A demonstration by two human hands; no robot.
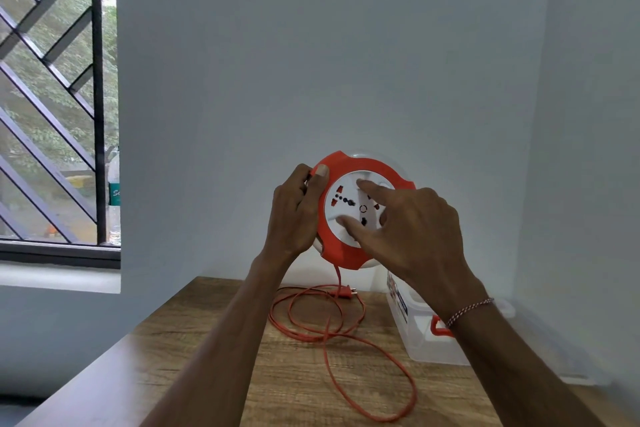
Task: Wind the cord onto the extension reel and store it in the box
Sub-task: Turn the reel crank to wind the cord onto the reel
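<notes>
We hold the extension reel (349,215) up in the air above the far end of the wooden table (207,374), its white socket face turned toward us inside an orange rim. Our left hand (294,211) grips the reel's left edge, thumb lying flat on the orange rim and the other fingers curled round behind it, where we cannot see them. Our right hand (412,229) rests on the white face with fingers spread: the forefinger tip touches the upper part of the face and the thumb tip presses the lower left part; the remaining fingers lie behind the knuckles and we cannot tell how they sit.

From the reel's lower edge the orange cord (329,329) drops straight down to the table, where it lies in several loose loops, with one long loop reaching toward the near edge. The plug (346,292) lies on the tabletop at the far side of the loops, just below the reel.

To the right of the cord stands the clear plastic box (415,340), partly hidden behind our right forearm, an orange latch (438,326) showing on it. A thread bracelet (469,311) circles our right wrist. On the far left is a barred window (52,97), with a bottle (114,194) at its right edge.
</notes>
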